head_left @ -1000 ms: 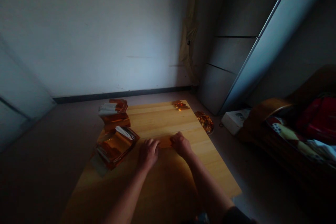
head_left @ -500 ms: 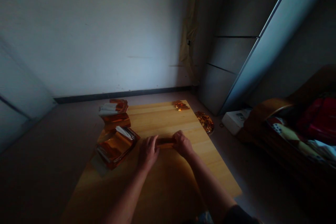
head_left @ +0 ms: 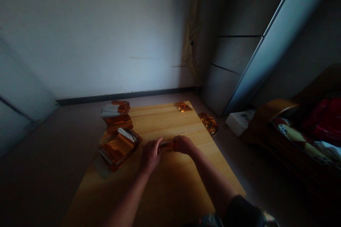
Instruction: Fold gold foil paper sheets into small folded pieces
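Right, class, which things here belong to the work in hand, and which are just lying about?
Likely in the work:
Orange foil strip between left hand and right hand
Stacked foil sheets on the wooden table
Small foil pieces at its far right corner
Shiny foil heap beside the table

Apparently just lying about:
White box on the floor
Red bundle on the wooden-armed seat

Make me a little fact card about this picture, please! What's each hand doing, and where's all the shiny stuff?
Left hand: at the left end of a shiny orange strip; exact grip unclear
Right hand: closed on the strip's right end
Surface: wooden table
Left of hands: stack of shiny orange sheets
Far right corner: small shiny folded pieces
Beyond table's right edge: shiny orange heap, lower down
Light: dim
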Motion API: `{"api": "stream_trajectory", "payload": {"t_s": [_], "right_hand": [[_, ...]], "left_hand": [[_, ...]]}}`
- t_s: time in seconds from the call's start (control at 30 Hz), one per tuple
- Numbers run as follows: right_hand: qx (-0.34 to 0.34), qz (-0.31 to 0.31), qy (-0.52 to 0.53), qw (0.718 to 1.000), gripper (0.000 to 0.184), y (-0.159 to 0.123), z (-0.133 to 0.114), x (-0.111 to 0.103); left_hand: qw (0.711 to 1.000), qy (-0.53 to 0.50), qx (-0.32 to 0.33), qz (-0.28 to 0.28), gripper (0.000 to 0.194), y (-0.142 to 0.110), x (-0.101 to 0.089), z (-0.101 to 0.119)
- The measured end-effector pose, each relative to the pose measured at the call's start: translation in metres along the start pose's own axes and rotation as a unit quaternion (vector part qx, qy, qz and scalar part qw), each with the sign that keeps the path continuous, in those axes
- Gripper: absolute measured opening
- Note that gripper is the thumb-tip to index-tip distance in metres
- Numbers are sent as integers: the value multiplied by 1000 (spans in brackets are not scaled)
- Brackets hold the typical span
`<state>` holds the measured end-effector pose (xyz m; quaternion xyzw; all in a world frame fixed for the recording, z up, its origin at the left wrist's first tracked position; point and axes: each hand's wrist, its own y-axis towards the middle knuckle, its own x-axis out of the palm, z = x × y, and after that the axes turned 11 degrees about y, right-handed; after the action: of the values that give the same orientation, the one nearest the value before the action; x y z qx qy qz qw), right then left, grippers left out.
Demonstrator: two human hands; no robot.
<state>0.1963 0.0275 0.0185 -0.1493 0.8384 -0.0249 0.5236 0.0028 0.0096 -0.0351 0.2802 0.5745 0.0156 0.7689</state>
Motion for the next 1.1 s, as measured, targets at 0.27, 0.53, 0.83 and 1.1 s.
{"api": "stream_trajectory", "payload": {"t_s": [0.27, 0.53, 0.83, 1.1], "right_hand": [[-37, 32, -5, 999, 16, -12, -3, 3], [-151, 129, -31, 980, 13, -21, 7, 23], [-217, 84, -45, 972, 14, -43, 21, 15], [-141, 107, 0, 984, 22, -37, 17, 19]], "left_hand": [[999, -23, 42, -21, 11, 2, -7, 2], [996, -70, 39, -41, 17, 2, -9, 3], [994, -19, 96, -51, 18, -5, -18, 3], [992, 5, 116, -53, 19, -8, -31, 7]]}}
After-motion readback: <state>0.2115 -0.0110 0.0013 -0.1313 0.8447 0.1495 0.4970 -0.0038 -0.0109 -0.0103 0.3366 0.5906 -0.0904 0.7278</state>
